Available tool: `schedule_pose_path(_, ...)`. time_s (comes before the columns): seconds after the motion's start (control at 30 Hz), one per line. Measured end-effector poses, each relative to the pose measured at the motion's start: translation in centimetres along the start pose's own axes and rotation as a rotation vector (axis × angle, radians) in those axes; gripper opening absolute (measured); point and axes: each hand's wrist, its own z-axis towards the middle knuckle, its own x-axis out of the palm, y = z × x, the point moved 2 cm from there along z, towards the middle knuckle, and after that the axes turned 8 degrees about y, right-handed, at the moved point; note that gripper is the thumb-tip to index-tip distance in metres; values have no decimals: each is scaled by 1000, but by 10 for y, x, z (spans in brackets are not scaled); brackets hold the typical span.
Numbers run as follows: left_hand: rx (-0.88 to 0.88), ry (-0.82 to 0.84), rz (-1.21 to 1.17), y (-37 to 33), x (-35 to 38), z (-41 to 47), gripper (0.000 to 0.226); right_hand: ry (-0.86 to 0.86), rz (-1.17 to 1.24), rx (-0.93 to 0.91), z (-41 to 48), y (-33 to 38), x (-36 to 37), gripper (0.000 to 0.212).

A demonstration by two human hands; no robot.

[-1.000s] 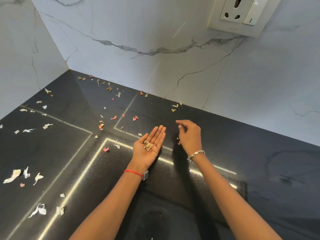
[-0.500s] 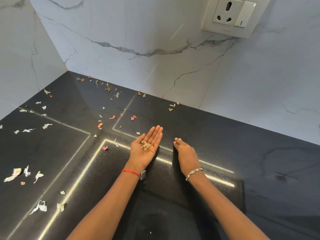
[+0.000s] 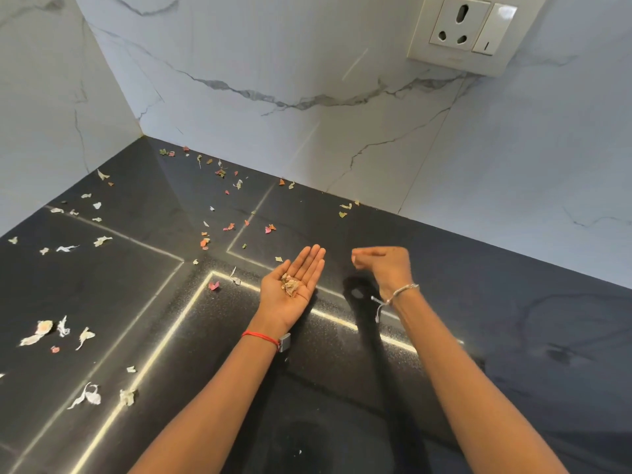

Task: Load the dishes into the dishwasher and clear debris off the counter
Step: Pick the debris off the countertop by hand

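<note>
Left hand: my left hand [image 3: 277,300] lies palm up above the table [image 3: 513,336] at centre frame, fingers straight and together, carrying and not gripping.
Collected debris: a small pile of scraps [image 3: 290,286], tan and crumpled, sits loose in that palm.
Right hand: my right hand [image 3: 384,268] hovers just right of the left, fingers curled with the tips drawn together. It is blurred, so I cannot tell whether a scrap is pinched there.
Done so far: only this one palmful is gathered, and the table at the right of the frame shows no scraps.
Left to do: white papery shreds [image 3: 41,331] lie at lower left, pink scraps [image 3: 213,285] left of my palm, and greenish flecks [image 3: 344,209] along the foot of the wall. I judge most of the clearing is ahead.
Dishes: no dishes or dishwasher are in view, so I cannot judge that part.
Materials: the table is polished black stone, faintly speckled, mirroring bright light strips. The scraps look thin, dry, ragged and light, so they may scatter easily. The wall [image 3: 307,97] is glossy white marble-look tile with grey veins.
</note>
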Motion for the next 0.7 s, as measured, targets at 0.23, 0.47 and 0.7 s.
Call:
schedule_pose_path(0.23,-12,-18,32,0,4,16,48,257,-264,-162,-22,38,33,13)
schedule_pose_path(0.47,10,-47,53,-6,16,35,45,188,-458,-433,-2,50,56,15)
schedule_pose_path(0.7,-10,1,-81,-25,14,53,46,-88,-663,-291,101,41,22,32)
